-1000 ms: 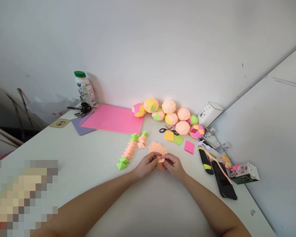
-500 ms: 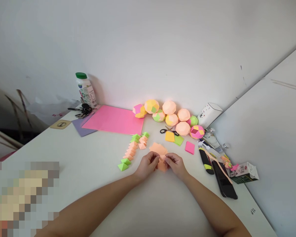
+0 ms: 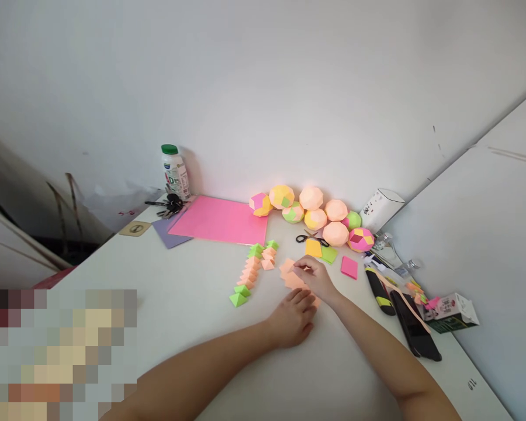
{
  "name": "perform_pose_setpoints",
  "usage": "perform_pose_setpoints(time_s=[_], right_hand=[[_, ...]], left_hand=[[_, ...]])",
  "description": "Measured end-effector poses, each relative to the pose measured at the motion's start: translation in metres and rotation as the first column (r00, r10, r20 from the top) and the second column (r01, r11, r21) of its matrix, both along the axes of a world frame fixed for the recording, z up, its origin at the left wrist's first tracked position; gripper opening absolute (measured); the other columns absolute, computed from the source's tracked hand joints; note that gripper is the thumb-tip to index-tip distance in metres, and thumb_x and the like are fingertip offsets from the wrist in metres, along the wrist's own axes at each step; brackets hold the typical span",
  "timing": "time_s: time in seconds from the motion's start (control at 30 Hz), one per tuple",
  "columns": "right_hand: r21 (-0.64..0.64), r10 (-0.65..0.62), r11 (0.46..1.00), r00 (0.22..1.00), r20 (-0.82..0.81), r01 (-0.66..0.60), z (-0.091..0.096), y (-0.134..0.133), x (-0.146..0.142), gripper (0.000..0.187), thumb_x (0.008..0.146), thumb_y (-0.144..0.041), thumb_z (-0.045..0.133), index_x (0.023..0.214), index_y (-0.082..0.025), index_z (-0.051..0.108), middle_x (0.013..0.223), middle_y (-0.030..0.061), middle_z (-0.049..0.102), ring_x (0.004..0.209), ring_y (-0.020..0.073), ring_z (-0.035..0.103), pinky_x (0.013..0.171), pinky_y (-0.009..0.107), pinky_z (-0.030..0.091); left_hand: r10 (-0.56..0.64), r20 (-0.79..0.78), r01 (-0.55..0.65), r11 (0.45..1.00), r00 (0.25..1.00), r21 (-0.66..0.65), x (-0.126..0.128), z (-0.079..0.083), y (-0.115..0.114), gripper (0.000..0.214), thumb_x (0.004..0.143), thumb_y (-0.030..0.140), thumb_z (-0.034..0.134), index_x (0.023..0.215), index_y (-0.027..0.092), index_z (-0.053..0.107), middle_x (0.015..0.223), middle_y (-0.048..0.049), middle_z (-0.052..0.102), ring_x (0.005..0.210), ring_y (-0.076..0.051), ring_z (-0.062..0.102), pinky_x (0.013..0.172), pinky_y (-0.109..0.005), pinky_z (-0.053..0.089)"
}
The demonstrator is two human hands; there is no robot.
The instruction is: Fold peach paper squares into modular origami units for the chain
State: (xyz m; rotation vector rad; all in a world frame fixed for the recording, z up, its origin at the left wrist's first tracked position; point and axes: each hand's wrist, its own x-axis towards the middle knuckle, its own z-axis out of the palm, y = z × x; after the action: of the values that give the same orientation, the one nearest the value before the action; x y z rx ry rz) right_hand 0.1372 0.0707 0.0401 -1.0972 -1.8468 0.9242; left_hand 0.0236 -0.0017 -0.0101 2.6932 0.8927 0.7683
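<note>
Folded peach paper pieces [image 3: 290, 279] lie in a small group on the table. Over them is my right hand [image 3: 318, 278], its thumb and fingertips pressed together in a pinch; whatever is between them is too small to make out. Nearer to me, my left hand [image 3: 293, 318] lies palm down with fingers stretched out, partly covering a peach paper sheet [image 3: 317, 302]. To the left of both hands run two rows of folded peach and green paper units [image 3: 249, 272].
Several faceted paper balls [image 3: 335, 234] sit against the wall, with scissors [image 3: 307, 238] and yellow, green and pink note pads [image 3: 349, 267] before them. At right are a cutter [image 3: 380, 292], a phone [image 3: 414, 324] and a carton [image 3: 456, 313]. A pink sheet [image 3: 221, 219], keys and a bottle [image 3: 175, 172] stand left.
Both hands were together, pinching a small peach paper. They have parted: the right hand moved up over the peach pieces, and the left flattened on the table. The view shifted slightly left.
</note>
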Motion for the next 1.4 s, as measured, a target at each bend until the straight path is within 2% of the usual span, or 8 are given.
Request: perform_pose_setpoints(time_s=[0.07, 0.2, 0.27, 0.4, 0.5, 0.73, 1.17, 1.4], right_hand=[[-0.029, 0.079, 0.997, 0.989, 0.127, -0.076, -0.004, 0.006, -0.022, 0.007, 0.075, -0.021, 0.059, 0.074, -0.018, 0.065, 0.076, 0.0020, 0.062, 0.069, 0.0142, 0.056, 0.061, 0.026, 0.045], [-0.070, 0.034, 0.997, 0.962, 0.271, -0.016, -0.023, 0.018, -0.051, 0.008, 0.072, -0.015, 0.058, 0.069, -0.016, 0.066, 0.072, 0.0027, 0.065, 0.065, 0.0150, 0.056, 0.062, 0.027, 0.045], [-0.057, 0.018, 0.998, 0.955, 0.295, -0.001, -0.029, 0.021, -0.055, 0.009, 0.070, -0.012, 0.058, 0.067, -0.016, 0.066, 0.071, 0.0032, 0.065, 0.064, 0.0157, 0.056, 0.062, 0.028, 0.044], [-0.044, 0.001, 0.999, 0.950, 0.314, 0.014, -0.032, 0.023, -0.054, 0.010, 0.069, -0.012, 0.056, 0.066, -0.016, 0.065, 0.070, 0.0025, 0.064, 0.064, 0.0155, 0.057, 0.062, 0.026, 0.044], [-0.060, -0.006, 0.998, 0.952, 0.305, 0.025, -0.031, 0.024, -0.052, 0.012, 0.070, -0.013, 0.055, 0.075, -0.017, 0.065, 0.071, 0.0014, 0.065, 0.062, 0.0145, 0.057, 0.058, 0.025, 0.046], [-0.047, -0.128, 0.989, 0.970, 0.206, 0.141, -0.032, 0.030, -0.055, 0.019, 0.072, -0.022, 0.056, 0.089, -0.016, 0.061, 0.074, 0.0008, 0.060, 0.056, 0.0110, 0.052, 0.050, 0.022, 0.046], [0.057, -0.129, 0.991, 0.980, 0.152, 0.122, -0.043, 0.034, -0.060, 0.011, 0.073, -0.023, 0.056, 0.079, -0.019, 0.064, 0.067, 0.0003, 0.061, 0.051, 0.0120, 0.051, 0.046, 0.023, 0.043], [0.099, -0.109, 0.990, 0.987, 0.117, 0.098, -0.044, 0.034, -0.061, 0.013, 0.074, -0.019, 0.053, 0.077, -0.017, 0.065, 0.074, 0.0028, 0.064, 0.056, 0.0131, 0.054, 0.056, 0.026, 0.047]], left_hand=[[0.015, -0.043, -0.019, 0.996, 0.999, -0.082, -0.002, 0.001, 0.001, 0.039, 0.081, 0.029, 0.048, 0.115, 0.011, 0.055, 0.121, -0.0156, 0.054, 0.113, -0.030, 0.045, 0.101, -0.047, 0.029], [-0.049, -0.175, 0.010, 0.977, 0.983, -0.215, -0.005, 0.010, 0.001, 0.054, 0.086, 0.044, 0.040, 0.129, 0.012, 0.044, 0.131, -0.0156, 0.049, 0.122, -0.031, 0.039, 0.104, -0.049, 0.024], [-0.081, -0.234, 0.019, 0.966, 0.969, -0.257, -0.006, 0.017, 0.001, 0.057, 0.087, 0.048, 0.034, 0.132, 0.013, 0.040, 0.136, -0.0149, 0.043, 0.127, -0.030, 0.034, 0.106, -0.048, 0.022], [-0.101, -0.259, 0.018, 0.952, 0.960, -0.305, -0.008, 0.024, 0.001, 0.057, 0.087, 0.047, 0.035, 0.133, 0.013, 0.039, 0.137, -0.0147, 0.042, 0.128, -0.030, 0.033, 0.107, -0.048, 0.020], [-0.097, -0.230, 0.028, 0.958, 0.968, -0.285, -0.009, 0.023, 0.002, 0.057, 0.086, 0.047, 0.037, 0.132, 0.012, 0.039, 0.137, -0.0148, 0.042, 0.128, -0.031, 0.032, 0.108, -0.048, 0.019], [-0.096, -0.190, 0.057, 0.978, 0.977, -0.200, -0.009, 0.016, 0.003, 0.056, 0.086, 0.047, 0.039, 0.131, 0.013, 0.041, 0.136, -0.0142, 0.043, 0.128, -0.030, 0.032, 0.110, -0.049, 0.016], [-0.077, -0.208, 0.039, 0.983, 0.975, -0.178, -0.009, 0.014, 0.004, 0.054, 0.085, 0.048, 0.041, 0.128, 0.015, 0.043, 0.131, -0.0135, 0.048, 0.124, -0.029, 0.038, 0.107, -0.047, 0.022], [-0.076, -0.207, 0.038, 0.983, 0.975, -0.179, -0.009, 0.015, 0.003, 0.050, 0.086, 0.047, 0.040, 0.124, 0.016, 0.048, 0.126, -0.0124, 0.053, 0.119, -0.028, 0.043, 0.105, -0.046, 0.025]])
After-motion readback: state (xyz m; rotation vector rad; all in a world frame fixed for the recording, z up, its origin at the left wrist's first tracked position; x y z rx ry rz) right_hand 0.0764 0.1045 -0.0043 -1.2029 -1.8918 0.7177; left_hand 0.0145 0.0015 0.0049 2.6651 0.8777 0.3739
